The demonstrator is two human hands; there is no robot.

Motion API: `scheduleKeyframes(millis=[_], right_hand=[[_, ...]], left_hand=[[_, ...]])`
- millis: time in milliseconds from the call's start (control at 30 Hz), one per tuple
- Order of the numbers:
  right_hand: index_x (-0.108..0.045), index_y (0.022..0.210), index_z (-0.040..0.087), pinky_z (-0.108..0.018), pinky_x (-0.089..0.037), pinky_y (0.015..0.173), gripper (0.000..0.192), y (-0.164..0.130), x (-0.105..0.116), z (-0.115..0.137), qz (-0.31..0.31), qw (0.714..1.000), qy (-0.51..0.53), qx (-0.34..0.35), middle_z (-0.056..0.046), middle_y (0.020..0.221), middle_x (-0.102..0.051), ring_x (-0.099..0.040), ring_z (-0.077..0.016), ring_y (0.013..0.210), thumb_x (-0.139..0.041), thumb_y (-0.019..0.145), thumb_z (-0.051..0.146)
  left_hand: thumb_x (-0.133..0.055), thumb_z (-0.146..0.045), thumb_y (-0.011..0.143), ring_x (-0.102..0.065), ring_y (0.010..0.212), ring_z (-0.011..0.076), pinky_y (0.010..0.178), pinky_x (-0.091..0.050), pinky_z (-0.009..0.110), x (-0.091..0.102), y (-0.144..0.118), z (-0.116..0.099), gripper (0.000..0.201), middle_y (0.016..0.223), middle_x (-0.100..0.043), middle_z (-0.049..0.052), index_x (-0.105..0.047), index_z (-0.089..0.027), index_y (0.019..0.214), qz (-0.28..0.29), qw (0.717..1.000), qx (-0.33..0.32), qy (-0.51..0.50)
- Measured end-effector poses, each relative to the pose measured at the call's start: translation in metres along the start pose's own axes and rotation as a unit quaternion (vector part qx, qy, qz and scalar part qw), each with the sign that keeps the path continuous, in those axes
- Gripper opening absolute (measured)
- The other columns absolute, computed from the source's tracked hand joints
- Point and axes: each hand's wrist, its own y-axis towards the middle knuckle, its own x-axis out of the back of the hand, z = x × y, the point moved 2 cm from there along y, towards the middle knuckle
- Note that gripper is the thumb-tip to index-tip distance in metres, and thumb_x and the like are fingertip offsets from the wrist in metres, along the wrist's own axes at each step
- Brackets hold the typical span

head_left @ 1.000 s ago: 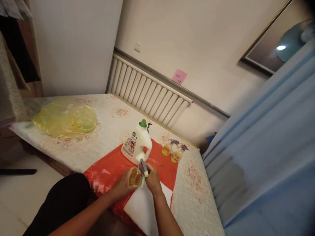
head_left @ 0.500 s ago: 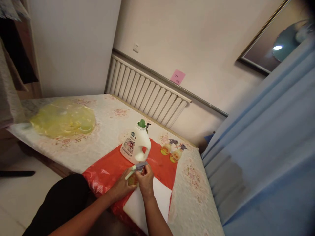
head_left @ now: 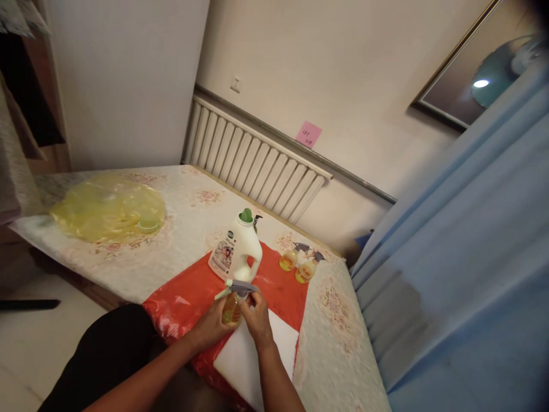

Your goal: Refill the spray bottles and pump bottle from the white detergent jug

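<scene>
Glossy red plastic sheet [head_left: 184,300] over matt patterned cloth [head_left: 189,220].

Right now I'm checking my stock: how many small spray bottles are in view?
3. One spray bottle is held between the left hand and right hand. Two more stand side by side on the red sheet, right of the white jug.

Home, likely bedroom. Bed [head_left: 189,212] with floral quilted cover fills centre of frame; white radiator [head_left: 253,163] along wall behind it; blue curtain [head_left: 463,257] at right; framed picture [head_left: 472,74] upper right; clothes [head_left: 21,103] hanging at upper left; wall socket [head_left: 234,84] above radiator.
</scene>
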Motion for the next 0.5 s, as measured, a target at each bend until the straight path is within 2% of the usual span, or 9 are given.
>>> scheduleKeyframes(millis=[167, 400, 500], right_hand=[[-0.067, 0.081, 0.018, -0.025, -0.045, 0.061, 0.013, 0.002, 0.004, -0.002, 0.018, 0.999, 0.025, -0.018, 0.004, 0.069, -0.058, -0.052, -0.0135, 0.063, -0.068, 0.068, 0.022], [-0.057, 0.079, 0.02, -0.026, -0.047, 0.063, 0.022, 0.002, -0.011, -0.008, -0.044, 0.997, 0.017, -0.06, 0.004, 0.072, -0.059, -0.055, -0.0149, 0.065, -0.071, 0.062, 0.019], [-0.057, 0.08, 0.02, -0.026, -0.046, 0.062, 0.024, 0.001, -0.012, -0.007, -0.052, 0.997, 0.009, -0.062, 0.005, 0.07, -0.057, -0.053, -0.0147, 0.062, -0.072, 0.061, 0.018]], left_hand=[[-0.072, -0.02, 0.072, -0.059, 0.123, 0.0321, 0.106, -0.046, 0.049, 0.0, -0.001, 0.002, 0.065, 0.133, -0.061, 0.014, -0.048, -0.02, 0.133, -0.003, 1.0, 0.009, -0.006], [-0.071, -0.018, 0.069, -0.058, 0.122, 0.0308, 0.105, -0.046, 0.047, 0.0, -0.001, 0.003, 0.067, 0.131, -0.061, 0.012, -0.047, -0.022, 0.132, 0.001, 1.0, 0.01, -0.009], [-0.071, -0.018, 0.069, -0.057, 0.123, 0.0309, 0.107, -0.045, 0.048, 0.0, -0.001, 0.002, 0.067, 0.131, -0.061, 0.012, -0.047, -0.022, 0.132, -0.004, 1.0, 0.014, -0.006]])
